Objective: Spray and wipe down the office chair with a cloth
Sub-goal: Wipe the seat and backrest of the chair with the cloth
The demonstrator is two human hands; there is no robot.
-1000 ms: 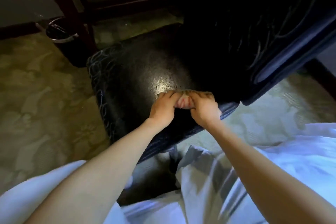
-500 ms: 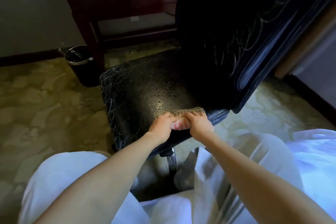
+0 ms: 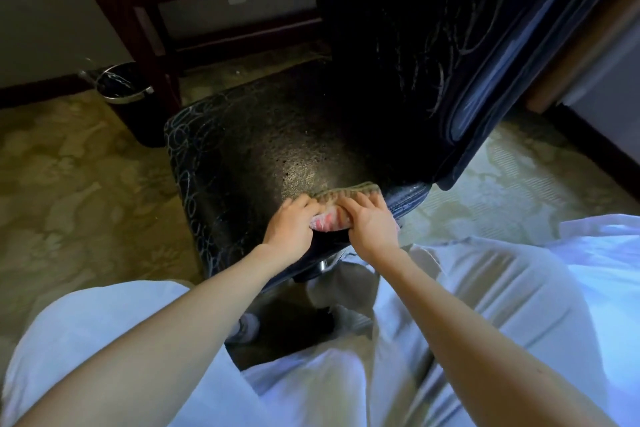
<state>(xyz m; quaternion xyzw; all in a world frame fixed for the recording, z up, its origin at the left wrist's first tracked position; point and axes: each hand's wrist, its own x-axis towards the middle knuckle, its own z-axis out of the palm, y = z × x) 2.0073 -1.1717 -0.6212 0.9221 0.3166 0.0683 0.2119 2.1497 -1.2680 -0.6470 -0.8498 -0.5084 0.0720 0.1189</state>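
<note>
Little has shifted: left hand (image 3: pixel 289 229) and right hand (image 3: pixel 372 225) still hold the cloth (image 3: pixel 346 191) on the chair seat (image 3: pixel 270 149) at its near right edge, fingers seemingly curled over it. Push farward across the glistening surface with even, overlapping strokes.

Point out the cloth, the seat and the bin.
cloth (image 3: pixel 349 191), head view: on its striped top fold, beyond the knuckles.
seat (image 3: pixel 259 135), head view: on the bare speckled middle of the cushion.
bin (image 3: pixel 119 100), head view: on the near side of its metal rim.
</note>
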